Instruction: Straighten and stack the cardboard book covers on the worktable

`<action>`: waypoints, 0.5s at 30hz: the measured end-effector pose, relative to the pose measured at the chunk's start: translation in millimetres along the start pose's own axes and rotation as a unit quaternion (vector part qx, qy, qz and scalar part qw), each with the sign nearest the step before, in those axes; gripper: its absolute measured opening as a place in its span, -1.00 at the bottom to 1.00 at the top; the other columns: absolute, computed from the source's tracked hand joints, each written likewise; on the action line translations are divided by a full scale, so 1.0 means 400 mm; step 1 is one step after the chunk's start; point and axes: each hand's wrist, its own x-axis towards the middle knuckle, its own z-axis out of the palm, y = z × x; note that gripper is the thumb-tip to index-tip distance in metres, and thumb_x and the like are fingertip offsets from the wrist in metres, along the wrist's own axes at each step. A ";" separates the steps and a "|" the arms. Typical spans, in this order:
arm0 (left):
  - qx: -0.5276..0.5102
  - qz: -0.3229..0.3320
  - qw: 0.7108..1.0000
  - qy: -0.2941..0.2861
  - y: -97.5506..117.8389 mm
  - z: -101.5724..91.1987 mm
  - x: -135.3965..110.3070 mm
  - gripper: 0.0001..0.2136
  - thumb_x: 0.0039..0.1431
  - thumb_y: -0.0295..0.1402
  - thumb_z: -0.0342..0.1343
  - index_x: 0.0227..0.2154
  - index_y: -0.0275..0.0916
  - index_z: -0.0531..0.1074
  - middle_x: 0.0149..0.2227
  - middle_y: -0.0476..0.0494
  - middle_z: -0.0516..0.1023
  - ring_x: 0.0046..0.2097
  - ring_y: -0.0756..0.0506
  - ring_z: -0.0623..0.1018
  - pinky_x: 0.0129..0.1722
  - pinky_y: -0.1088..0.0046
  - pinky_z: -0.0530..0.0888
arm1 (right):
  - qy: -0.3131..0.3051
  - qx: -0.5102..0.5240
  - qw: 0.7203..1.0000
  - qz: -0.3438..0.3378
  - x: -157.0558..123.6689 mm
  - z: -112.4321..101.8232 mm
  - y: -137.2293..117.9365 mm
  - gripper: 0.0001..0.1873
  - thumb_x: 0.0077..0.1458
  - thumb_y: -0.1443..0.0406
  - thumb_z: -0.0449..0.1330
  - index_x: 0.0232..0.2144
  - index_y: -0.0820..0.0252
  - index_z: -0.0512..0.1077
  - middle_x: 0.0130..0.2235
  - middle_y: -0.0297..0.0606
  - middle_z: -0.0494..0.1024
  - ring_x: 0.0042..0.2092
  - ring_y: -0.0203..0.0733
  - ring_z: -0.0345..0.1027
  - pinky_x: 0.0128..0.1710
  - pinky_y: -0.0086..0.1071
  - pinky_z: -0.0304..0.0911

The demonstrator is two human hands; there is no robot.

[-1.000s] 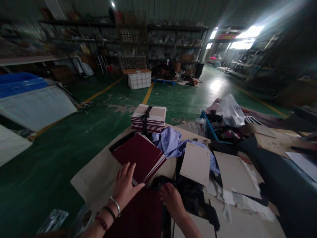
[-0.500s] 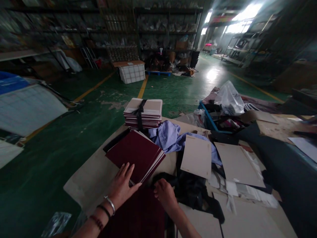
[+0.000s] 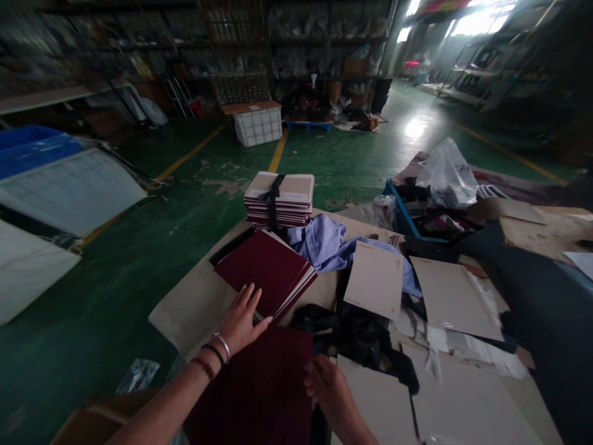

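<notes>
My left hand lies with fingers spread on the near corner of a stack of maroon boards, thumb along its front edge. Pale edges show between the boards. Below it, a larger maroon sheet or board extends toward me. At its right edge my right hand is closed, fingers curled in; whatever they may hold is hidden. Behind the maroon stack stands a bundle of boards tied with a black strip. Black fabric strips lie in a heap beyond my right hand.
Beige boards lie to the right. A blue-purple cloth is crumpled beside the tied bundle. Further right are a blue crate and a clear plastic bag. A cardboard box sits at lower left; the green floor lies beyond the worktable.
The view has shifted slightly, so the scene sits further right and higher. My right hand has drawn back toward me, farther from the maroon stack; my left hand stays on it.
</notes>
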 end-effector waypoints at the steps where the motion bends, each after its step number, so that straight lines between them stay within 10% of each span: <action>1: 0.017 0.007 1.000 -0.007 0.001 -0.002 -0.001 -0.39 0.02 -0.06 -0.05 0.06 -0.40 0.17 0.17 -0.42 0.10 0.20 -0.31 0.07 0.11 0.12 0.17 | -0.003 -0.009 1.000 -0.005 -0.013 -0.005 0.008 -0.63 -0.18 -0.01 0.08 -0.53 0.18 0.25 -0.60 -0.38 0.31 -0.59 -0.38 0.18 -0.62 -0.51 0.08; 10: 0.043 -0.017 0.996 -0.072 0.043 -0.050 -0.044 -0.43 0.05 -0.21 -0.04 0.08 -0.46 0.08 0.17 -0.50 0.04 0.19 -0.33 0.07 0.13 0.13 0.10 | 0.001 -0.107 0.993 -0.056 -0.185 -0.058 0.032 -0.58 -0.10 -0.07 -0.01 -0.51 0.17 0.29 -0.57 -0.32 0.39 -0.54 -0.31 0.28 -0.56 -0.47 0.16; 15: 0.030 -0.115 0.987 -0.106 0.051 -0.054 -0.286 -0.59 0.15 -0.29 -0.17 0.06 -0.30 0.08 0.07 -0.31 0.25 0.12 -0.15 0.23 0.10 0.28 0.15 | 0.000 -0.163 0.985 -0.064 -0.409 -0.146 0.133 -0.53 -0.10 -0.09 0.00 -0.38 0.17 0.34 -0.48 -0.25 0.46 -0.45 -0.26 0.36 -0.46 -0.44 0.25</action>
